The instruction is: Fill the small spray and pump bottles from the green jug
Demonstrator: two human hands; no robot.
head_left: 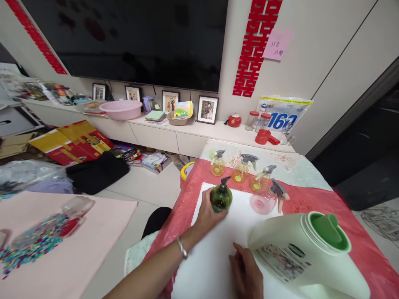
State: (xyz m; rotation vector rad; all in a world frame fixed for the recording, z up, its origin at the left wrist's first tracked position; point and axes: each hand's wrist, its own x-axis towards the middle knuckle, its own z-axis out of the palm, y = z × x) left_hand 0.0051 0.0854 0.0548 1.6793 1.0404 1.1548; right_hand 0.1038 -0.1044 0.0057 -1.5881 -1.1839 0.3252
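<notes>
My left hand is closed around a dark green pump bottle with a black pump head, upright at the left part of the white mat. My right hand rests low over the mat with fingers loosely bent and nothing visible in them. Just right of it stands a large pale green jug with a green opening at its top. Beyond the pump bottle is a row of spray bottles: amber ones and a pink one with a black trigger.
A red cloth covers the table under the mat. Behind it, a white cabinet bears picture frames, a pink basin, jars with red lids and a plastic bag. On the left, a pink table holds colourful small pieces.
</notes>
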